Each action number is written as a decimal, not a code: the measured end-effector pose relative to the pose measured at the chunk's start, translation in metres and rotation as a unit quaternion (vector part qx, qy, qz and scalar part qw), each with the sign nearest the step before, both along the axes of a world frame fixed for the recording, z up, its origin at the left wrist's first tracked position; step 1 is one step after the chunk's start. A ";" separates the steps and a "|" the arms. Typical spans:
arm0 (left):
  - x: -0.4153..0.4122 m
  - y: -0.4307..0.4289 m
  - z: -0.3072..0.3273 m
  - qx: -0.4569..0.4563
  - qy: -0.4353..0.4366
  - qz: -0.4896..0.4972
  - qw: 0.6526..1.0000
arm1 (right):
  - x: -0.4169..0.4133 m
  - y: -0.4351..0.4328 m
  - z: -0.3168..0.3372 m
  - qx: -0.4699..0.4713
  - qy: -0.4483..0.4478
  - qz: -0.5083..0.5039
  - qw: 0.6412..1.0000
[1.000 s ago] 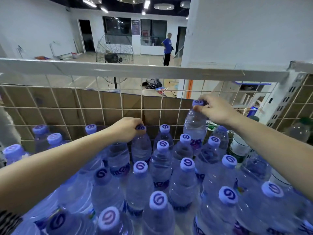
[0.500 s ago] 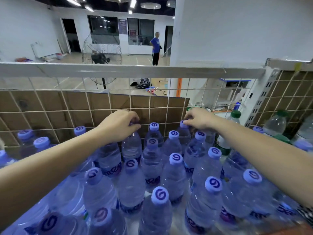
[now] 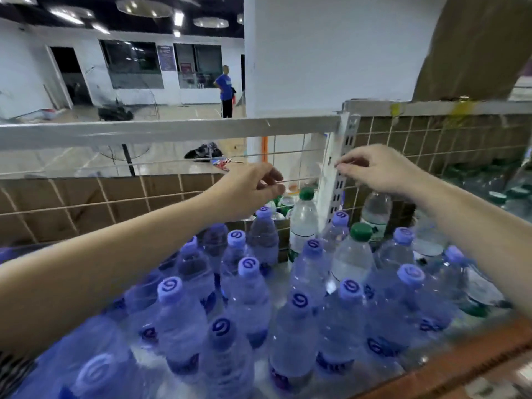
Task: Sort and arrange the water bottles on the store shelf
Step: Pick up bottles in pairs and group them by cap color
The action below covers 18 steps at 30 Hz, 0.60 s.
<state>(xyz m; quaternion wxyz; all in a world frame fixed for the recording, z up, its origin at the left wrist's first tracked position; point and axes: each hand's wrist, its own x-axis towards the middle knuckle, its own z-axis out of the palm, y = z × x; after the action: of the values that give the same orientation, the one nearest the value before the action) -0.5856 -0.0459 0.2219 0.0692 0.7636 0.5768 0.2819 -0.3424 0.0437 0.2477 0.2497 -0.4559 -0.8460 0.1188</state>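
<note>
Purple-capped bottles [image 3: 250, 286] crowd the shelf [image 3: 475, 351]; green-capped bottles [image 3: 355, 254] stand toward its back right. Above them, at the wire grid [image 3: 86, 198] and slotted upright [image 3: 341, 182], the left hand [image 3: 250, 191] and right hand [image 3: 383, 168] curl their fingers; I cannot tell whether they grip anything. Beyond, a person [image 3: 226, 90] stands in a hall.

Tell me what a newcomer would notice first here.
A crowd of purple-capped bottles fills the shelf in the lower half. Above them, the left hand and right hand are raised by the wire mesh back. One green-capped bottle stands among the purple ones, right of centre.
</note>
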 end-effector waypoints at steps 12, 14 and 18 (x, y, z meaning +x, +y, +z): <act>0.081 0.093 -0.053 -0.129 -0.087 0.233 0.960 | 0.069 0.028 -0.068 -0.224 -0.069 0.282 0.930; 0.085 0.099 -0.062 -0.132 -0.071 0.246 0.958 | 0.067 0.027 -0.076 -0.212 -0.050 0.303 0.928; 0.087 0.109 -0.072 -0.113 -0.081 0.271 0.953 | 0.065 0.029 -0.080 -0.189 -0.034 0.325 0.926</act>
<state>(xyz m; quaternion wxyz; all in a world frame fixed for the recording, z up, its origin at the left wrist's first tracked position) -0.4985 0.0626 0.1501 0.1228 0.5407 0.7824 0.2836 -0.2776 0.0728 0.1674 0.0779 -0.1983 -0.9175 0.3360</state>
